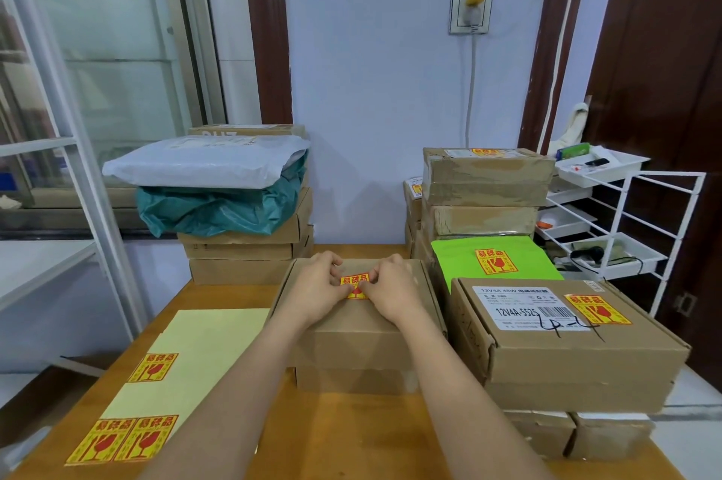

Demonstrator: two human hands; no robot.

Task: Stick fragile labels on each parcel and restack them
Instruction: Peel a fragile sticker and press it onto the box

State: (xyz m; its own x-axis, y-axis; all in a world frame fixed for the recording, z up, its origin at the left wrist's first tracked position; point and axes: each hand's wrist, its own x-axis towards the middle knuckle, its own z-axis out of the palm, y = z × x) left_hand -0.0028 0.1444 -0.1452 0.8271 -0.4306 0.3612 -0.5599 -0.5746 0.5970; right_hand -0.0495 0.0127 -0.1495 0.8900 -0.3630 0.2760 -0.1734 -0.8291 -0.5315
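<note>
While both hands work the label, main risk is a crooked or creased stick: if one side goes down before the other, it wrinkles and won't peel clean off cardboard.

Left to right. Sheet (183, 374) lies flat on the table (351, 436), near left, three stickers left on it. Behind it, the left stack (242, 241): brown boxes under a teal bag and a white mailer, no stickers visible from here, so likely still to do. Soft bags on top could slide when pulled.

Centre: box (359, 339) sits on another box. Label (354, 286) is on its lid, near the far edge. Left hand (316, 294) has fingers curled, tips on the label's left edge, pinching or pressing, can't tell which. Right hand (390, 290) the same on the right edge. Whether the label is fully down is hidden by the fingers.

Right: labelled box (566, 335) with its sticker on the printed slip, green mailer (496, 258) behind it, also stickered, then the right stack (484, 186) with a sticker on top. That near pile overhangs the table edge; adding more could tip it.
</note>
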